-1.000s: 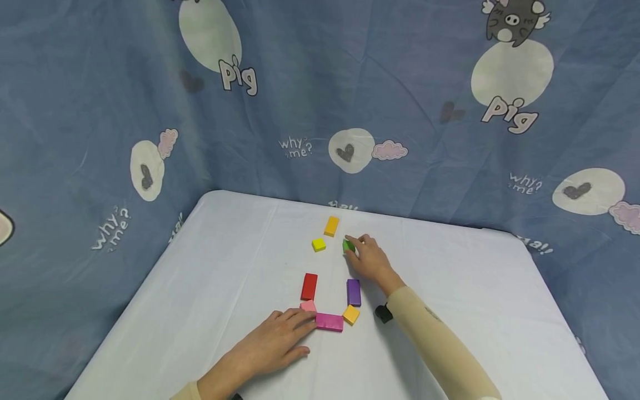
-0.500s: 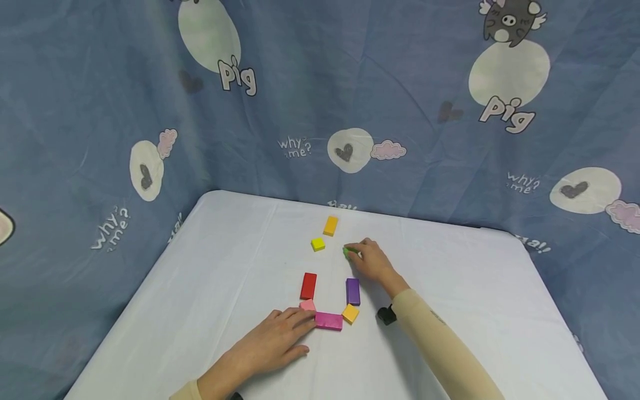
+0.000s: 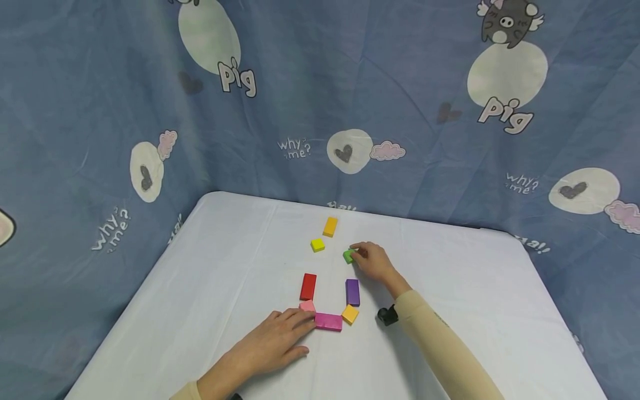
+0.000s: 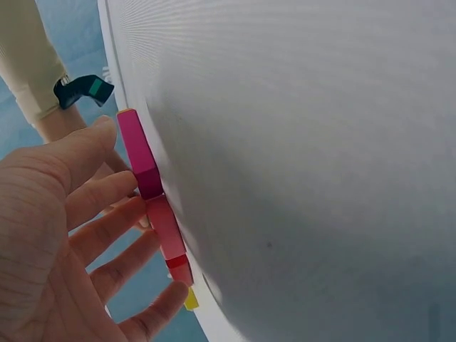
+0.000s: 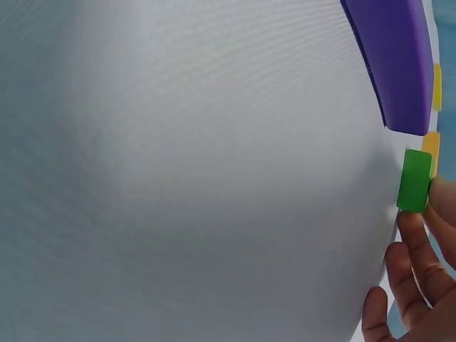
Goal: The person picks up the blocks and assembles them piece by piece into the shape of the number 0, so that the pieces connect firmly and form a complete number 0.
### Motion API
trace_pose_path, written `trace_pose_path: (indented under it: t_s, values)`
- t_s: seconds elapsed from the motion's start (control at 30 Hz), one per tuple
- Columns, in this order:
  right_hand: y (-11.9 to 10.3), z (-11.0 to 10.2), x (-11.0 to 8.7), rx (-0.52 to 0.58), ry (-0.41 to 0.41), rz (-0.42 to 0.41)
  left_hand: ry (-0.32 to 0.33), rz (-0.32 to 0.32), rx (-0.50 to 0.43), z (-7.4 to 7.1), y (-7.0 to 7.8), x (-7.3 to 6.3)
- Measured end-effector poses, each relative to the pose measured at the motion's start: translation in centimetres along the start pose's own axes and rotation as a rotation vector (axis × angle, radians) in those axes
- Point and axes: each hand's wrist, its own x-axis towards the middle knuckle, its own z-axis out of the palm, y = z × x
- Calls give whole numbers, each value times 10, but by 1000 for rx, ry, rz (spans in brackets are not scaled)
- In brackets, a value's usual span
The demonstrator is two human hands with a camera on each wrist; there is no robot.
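Observation:
My right hand pinches a small green block between thumb and fingers, beyond the purple block. In the right wrist view the thumb lies against the green block. My left hand rests with spread, relaxed fingers, its fingertips at the magenta block and the pink block. A red block lies just beyond the pink one. At the magenta block's right end sits a yellow-orange square block, turned at an angle and close below the purple block.
Farther back on the white table lie a small yellow block and an orange-yellow oblong block. A black wrist camera sticks out by the right sleeve. Patterned blue cloth hangs behind the table.
The green block has turned and shifted slightly nearer, and my right hand's fingers have moved to its right side. My left hand and the other blocks have stayed in place.

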Motion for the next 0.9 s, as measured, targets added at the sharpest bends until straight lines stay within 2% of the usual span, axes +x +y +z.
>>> trace_pose_path:
  t_s: [0.3,0.57,0.9]
  values:
    - [0,-5,-7,89,-34,51,-1,-8,-3,0,1,0]
    - [1,-2,-8,122,-40,81,-22,-23,-20,-1,2,1]
    - [-3,-3,-12,149,-69,119,-4,-14,-16,-2,2,0]
